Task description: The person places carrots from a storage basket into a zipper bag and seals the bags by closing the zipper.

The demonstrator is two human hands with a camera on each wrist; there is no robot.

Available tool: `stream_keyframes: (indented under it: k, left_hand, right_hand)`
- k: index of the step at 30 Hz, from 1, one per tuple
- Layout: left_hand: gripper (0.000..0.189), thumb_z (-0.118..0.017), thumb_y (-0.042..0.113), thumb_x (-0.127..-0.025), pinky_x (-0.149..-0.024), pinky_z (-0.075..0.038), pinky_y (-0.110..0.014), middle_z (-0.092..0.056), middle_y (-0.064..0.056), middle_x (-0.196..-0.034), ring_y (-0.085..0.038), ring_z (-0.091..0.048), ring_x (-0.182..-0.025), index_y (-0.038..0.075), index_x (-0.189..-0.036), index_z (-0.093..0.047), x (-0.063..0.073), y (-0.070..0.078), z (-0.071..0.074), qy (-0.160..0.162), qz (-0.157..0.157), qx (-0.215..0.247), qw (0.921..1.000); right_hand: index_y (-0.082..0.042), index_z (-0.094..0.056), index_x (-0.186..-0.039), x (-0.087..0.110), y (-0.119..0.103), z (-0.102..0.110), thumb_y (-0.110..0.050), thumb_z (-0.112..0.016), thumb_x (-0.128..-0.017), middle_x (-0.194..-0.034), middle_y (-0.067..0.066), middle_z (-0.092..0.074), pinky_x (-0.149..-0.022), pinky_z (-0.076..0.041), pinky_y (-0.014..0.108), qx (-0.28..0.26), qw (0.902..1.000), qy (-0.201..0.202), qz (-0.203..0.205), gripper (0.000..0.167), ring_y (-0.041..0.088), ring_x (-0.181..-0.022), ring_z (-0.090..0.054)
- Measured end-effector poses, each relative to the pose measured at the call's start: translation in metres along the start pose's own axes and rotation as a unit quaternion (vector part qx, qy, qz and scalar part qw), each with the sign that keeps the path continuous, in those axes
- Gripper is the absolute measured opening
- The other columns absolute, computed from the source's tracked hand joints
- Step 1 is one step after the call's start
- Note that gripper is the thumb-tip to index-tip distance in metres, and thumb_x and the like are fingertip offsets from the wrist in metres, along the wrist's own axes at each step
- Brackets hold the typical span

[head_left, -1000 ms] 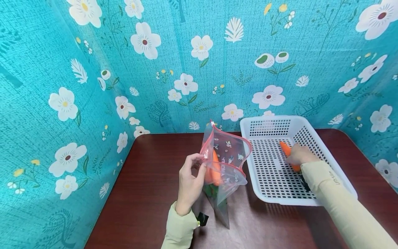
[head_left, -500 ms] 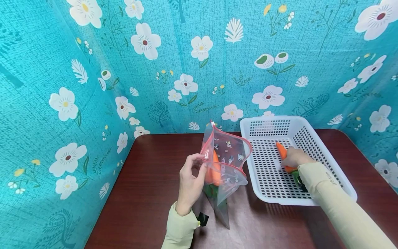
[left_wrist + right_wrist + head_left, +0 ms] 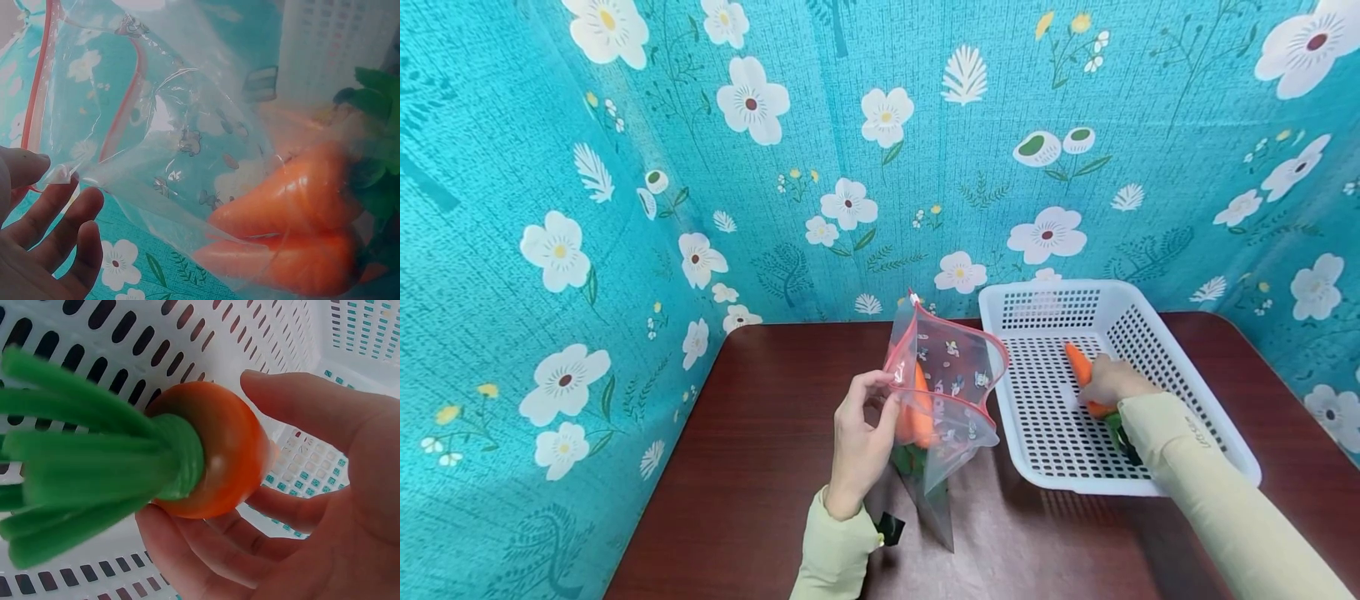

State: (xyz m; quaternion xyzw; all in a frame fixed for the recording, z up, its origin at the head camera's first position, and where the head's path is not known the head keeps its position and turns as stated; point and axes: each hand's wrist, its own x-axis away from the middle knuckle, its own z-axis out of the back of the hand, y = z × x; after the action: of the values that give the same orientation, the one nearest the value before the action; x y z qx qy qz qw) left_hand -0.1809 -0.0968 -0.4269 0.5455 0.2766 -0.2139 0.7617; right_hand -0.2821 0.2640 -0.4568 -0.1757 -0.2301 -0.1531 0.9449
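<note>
My left hand [image 3: 861, 446] pinches the rim of a clear zip bag [image 3: 957, 337] with a red seal; the bag stands with its mouth spread. In the left wrist view two orange carrots [image 3: 290, 197] with green leaves show through the plastic, tips toward the mouth. To the right, my right hand [image 3: 1117, 382] is inside a white plastic basket [image 3: 1067, 484] and grips another carrot [image 3: 1077, 362]. Its rounded top and green stalks [image 3: 94, 456] face the right wrist camera, thumb on one side and fingers curled beneath. The palm and sleeve partly hide this carrot in the head view.
The basket has perforated walls and stands at the back right of a dark red-brown table [image 3: 760, 442], close beside the bag. A teal floral cloth [image 3: 820, 167] rises behind the table and along its sides.
Over the last second my right hand has shifted slightly left within the basket, and its carrot with it. Between the last two frames it barely moves. The left hand and bag stay put.
</note>
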Motion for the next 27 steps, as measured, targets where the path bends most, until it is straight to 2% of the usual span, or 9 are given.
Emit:
stream_keyframes:
  k: [7,27]
  left_hand:
    - [0.032,-0.063,-0.005,-0.087,-0.064,-0.053,-0.029,-0.064,-0.007,-0.094,-0.014,-0.057,-0.078,0.007,-0.115,-0.056,-0.0002,-0.0001,0.0003,0.0,0.006,-0.001,1.0]
    - [0.031,-0.063,-0.004,-0.087,-0.064,-0.051,-0.027,-0.064,-0.007,-0.094,-0.015,-0.057,-0.077,0.007,-0.115,-0.057,-0.0006,-0.0004,0.0012,0.002,0.0,-0.002,1.0]
  right_hand:
    - [0.018,-0.027,-0.129,-0.0001,-0.0002,-0.0023,-0.018,-0.071,-0.084,-0.105,0.033,-0.047,-0.083,-0.046,0.048,0.002,1.0,-0.001,-0.006,0.072,0.037,-0.088,-0.05]
    - [0.018,-0.026,-0.128,-0.0034,0.0029,-0.0059,-0.018,-0.07,-0.084,-0.104,0.033,-0.048,-0.08,-0.045,0.046,-0.003,1.0,0.006,-0.003,0.071,0.037,-0.086,-0.05]
